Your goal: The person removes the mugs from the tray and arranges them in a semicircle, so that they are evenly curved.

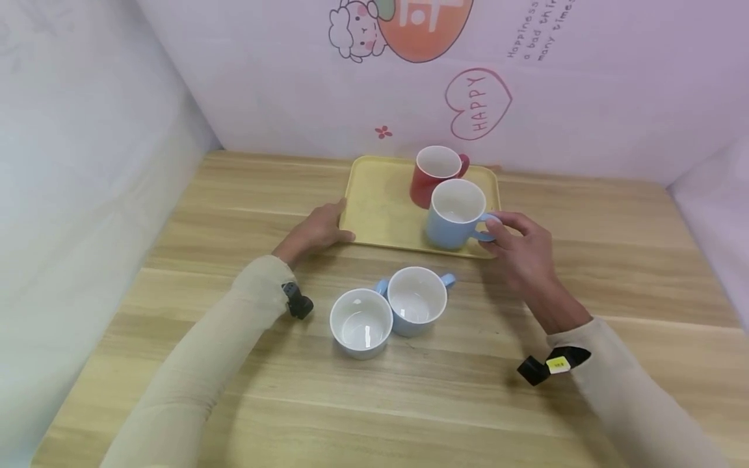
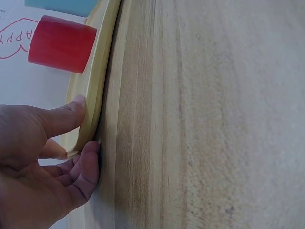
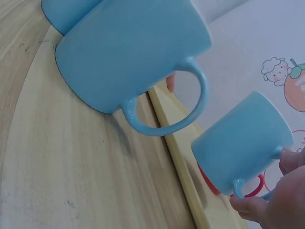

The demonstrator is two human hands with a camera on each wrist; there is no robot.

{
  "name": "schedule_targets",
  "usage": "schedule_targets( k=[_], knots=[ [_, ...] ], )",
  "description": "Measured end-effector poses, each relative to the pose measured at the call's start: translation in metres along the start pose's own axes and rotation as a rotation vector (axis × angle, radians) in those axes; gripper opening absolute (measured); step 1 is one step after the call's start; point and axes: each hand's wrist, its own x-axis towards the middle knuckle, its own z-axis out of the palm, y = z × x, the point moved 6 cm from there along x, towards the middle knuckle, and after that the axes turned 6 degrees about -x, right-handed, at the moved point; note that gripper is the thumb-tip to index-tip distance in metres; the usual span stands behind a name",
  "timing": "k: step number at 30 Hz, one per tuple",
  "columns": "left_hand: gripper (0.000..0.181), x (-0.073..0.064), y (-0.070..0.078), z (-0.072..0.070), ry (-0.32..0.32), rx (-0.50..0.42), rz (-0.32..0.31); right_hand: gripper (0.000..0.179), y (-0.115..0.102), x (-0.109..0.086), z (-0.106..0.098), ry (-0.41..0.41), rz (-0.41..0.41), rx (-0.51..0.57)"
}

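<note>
My left hand [image 1: 318, 227] grips the left end of a yellow tray [image 1: 374, 201]. The left wrist view shows the thumb [image 2: 71, 114] on the rim and the other fingers curled around the corner. With my right hand [image 1: 523, 250] I pinch the handle of a light blue mug [image 1: 450, 231], upright over the tray's front right part. Behind it a red mug [image 1: 422, 187] stands on the tray, its handle to the right. In the right wrist view the held mug [image 3: 243, 143] partly hides the red one.
Two more light blue mugs, a left one [image 1: 361, 351] and a right one [image 1: 412, 326], stand close together on the wooden table [image 1: 445, 409] in front of the tray. A printed white backdrop [image 1: 281, 91] rises right behind the tray.
</note>
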Motion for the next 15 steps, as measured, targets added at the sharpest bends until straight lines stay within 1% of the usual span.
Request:
schedule_targets(
  k=[4, 8, 15],
  knots=[
    [0.092, 0.001, 0.001, 0.001, -0.005, -0.004, -0.004, 0.009, -0.004, -0.002, -0.004, -0.032, -0.003, 0.048],
    [0.092, 0.001, 0.003, 0.0, -0.006, 0.005, -0.005, 0.011, -0.009, -0.004, -0.008, -0.056, -0.006, 0.053],
    [0.091, 0.001, 0.002, 0.0, -0.01, 0.04, 0.004, 0.02, -0.014, -0.009, -0.014, -0.068, -0.014, -0.056]
  ],
)
